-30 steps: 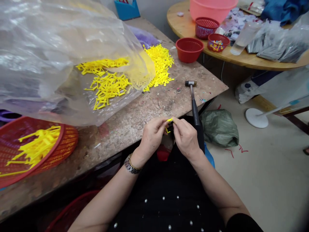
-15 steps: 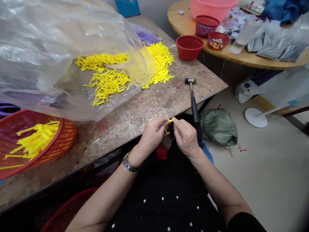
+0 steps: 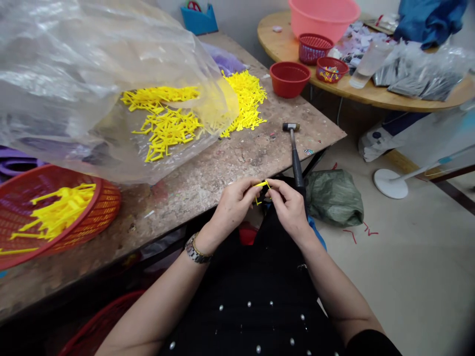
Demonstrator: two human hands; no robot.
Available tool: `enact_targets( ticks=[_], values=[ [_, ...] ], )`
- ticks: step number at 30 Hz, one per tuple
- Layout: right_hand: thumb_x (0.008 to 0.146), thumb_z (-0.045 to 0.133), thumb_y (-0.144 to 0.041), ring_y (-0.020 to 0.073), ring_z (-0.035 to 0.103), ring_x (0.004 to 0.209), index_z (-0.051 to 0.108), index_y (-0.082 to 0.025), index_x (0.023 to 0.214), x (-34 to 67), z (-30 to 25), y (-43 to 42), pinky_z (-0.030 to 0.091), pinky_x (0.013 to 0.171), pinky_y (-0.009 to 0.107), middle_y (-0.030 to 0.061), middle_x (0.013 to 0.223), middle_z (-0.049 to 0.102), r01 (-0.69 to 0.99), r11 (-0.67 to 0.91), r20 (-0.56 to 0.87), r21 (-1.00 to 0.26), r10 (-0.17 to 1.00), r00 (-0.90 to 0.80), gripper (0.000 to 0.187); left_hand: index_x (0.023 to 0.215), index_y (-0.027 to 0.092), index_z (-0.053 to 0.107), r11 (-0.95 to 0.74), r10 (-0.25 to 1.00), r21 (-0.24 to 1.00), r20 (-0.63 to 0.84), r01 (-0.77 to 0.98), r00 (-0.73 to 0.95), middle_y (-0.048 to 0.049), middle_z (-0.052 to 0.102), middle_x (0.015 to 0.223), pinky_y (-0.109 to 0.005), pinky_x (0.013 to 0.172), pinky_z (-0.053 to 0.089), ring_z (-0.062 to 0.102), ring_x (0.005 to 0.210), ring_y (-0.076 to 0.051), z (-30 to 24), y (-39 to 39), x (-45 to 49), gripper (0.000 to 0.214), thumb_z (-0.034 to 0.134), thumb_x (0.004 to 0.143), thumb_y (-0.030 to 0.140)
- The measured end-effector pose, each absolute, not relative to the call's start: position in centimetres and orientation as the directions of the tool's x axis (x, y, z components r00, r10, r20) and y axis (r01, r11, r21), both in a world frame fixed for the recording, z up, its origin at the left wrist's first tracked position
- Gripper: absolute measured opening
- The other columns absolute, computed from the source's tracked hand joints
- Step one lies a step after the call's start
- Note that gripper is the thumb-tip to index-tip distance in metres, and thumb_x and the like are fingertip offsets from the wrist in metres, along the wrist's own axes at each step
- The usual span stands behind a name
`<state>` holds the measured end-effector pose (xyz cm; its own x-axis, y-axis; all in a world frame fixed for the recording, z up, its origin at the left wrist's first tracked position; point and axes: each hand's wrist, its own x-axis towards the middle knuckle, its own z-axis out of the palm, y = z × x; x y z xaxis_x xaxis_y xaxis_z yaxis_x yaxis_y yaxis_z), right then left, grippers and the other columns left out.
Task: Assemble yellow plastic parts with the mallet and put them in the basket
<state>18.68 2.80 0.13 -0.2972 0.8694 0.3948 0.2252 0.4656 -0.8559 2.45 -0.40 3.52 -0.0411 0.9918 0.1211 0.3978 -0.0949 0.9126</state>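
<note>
My left hand [image 3: 233, 205] and my right hand [image 3: 288, 206] meet just off the near edge of the worn table [image 3: 230, 168], above my lap. Both pinch the same small yellow plastic piece [image 3: 261, 186] between thumb and fingertips. A watch sits on my left wrist. A hammer [image 3: 294, 153] lies on the table edge just beyond my right hand, its handle pointing toward me. A pile of yellow plastic pieces [image 3: 245, 101] lies further back, partly under a big clear plastic bag [image 3: 92, 84].
A red mesh basket [image 3: 52, 217] with yellow pieces sits at the left. A round wooden table [image 3: 356, 89] at the back right carries a red bowl [image 3: 289, 78], small baskets, a pink basin and bags. A green sack [image 3: 334, 198] and fan base [image 3: 392, 183] are on the floor.
My hands stay pinched on the yellow piece and have barely shifted. The view has tilted slightly, so the table and the things on it sit a little differently in frame.
</note>
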Motion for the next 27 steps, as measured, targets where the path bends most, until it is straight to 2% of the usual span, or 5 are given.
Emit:
enact_targets(
  ticks=[4, 8, 14, 21, 27],
  values=[
    [0.095, 0.053, -0.024, 0.0140, 0.070, 0.080, 0.069, -0.020, 0.114, 18.5, 0.0, 2.7, 0.057, 0.078, 0.028, 0.0028, 0.093, 0.074, 0.151, 0.365, 0.321, -0.919, 0.913, -0.253, 0.026, 0.091, 0.018, 0.066, -0.017, 0.999, 0.966, 0.027, 0.259, -0.034, -0.0008, 0.062, 0.072, -0.020, 0.049, 0.048, 0.057, 0.057, -0.012, 3.5, -0.8, 2.7, 0.021, 0.055, 0.093, 0.035],
    [0.095, 0.052, -0.024, 0.0146, 0.071, 0.081, 0.069, -0.020, 0.116, 18.3, -0.1, 2.5, 0.057, 0.078, 0.029, 0.0043, 0.099, 0.075, 0.169, 0.380, 0.334, -0.909, 0.909, -0.248, 0.027, 0.089, 0.018, 0.063, -0.012, 0.998, 0.979, 0.025, 0.202, -0.059, -0.0007, 0.062, 0.070, -0.019, 0.046, 0.047, 0.056, 0.054, -0.011, 3.2, -1.0, 2.9, 0.020, 0.054, 0.093, 0.034],
    [0.096, 0.049, -0.021, 0.0196, 0.072, 0.095, 0.069, -0.021, 0.119, 17.9, -0.6, 1.9, 0.058, 0.089, 0.038, 0.0085, 0.109, 0.075, 0.300, 0.527, 0.471, -0.795, 0.849, -0.241, 0.031, 0.084, 0.019, 0.063, -0.068, 0.991, 0.957, 0.097, 0.282, -0.092, 0.0016, 0.059, 0.064, -0.019, 0.046, 0.043, 0.053, 0.046, -0.009, 3.0, -1.3, 3.0, 0.021, 0.052, 0.096, 0.033],
    [0.096, 0.048, -0.020, 0.0205, 0.072, 0.098, 0.069, -0.020, 0.118, 17.6, -0.8, 1.5, 0.058, 0.090, 0.038, 0.0100, 0.111, 0.075, 0.309, 0.544, 0.495, -0.780, 0.839, -0.226, 0.031, 0.085, 0.020, 0.062, -0.067, 0.990, 0.952, 0.102, 0.299, -0.100, 0.0021, 0.059, 0.062, -0.020, 0.046, 0.042, 0.053, 0.045, -0.009, 2.5, -1.4, 3.0, 0.021, 0.050, 0.097, 0.033],
    [0.094, 0.051, -0.024, 0.0164, 0.070, 0.082, 0.068, -0.020, 0.116, 17.7, -0.9, 2.3, 0.056, 0.079, 0.032, 0.0054, 0.097, 0.075, 0.218, 0.408, 0.367, -0.887, 0.908, -0.203, 0.028, 0.114, 0.018, 0.060, -0.025, 0.991, 0.987, 0.045, 0.158, -0.126, 0.0009, 0.063, 0.070, -0.018, 0.043, 0.045, 0.057, 0.051, -0.010, 1.9, -1.2, 3.1, 0.028, 0.057, 0.092, 0.035]
  ],
)
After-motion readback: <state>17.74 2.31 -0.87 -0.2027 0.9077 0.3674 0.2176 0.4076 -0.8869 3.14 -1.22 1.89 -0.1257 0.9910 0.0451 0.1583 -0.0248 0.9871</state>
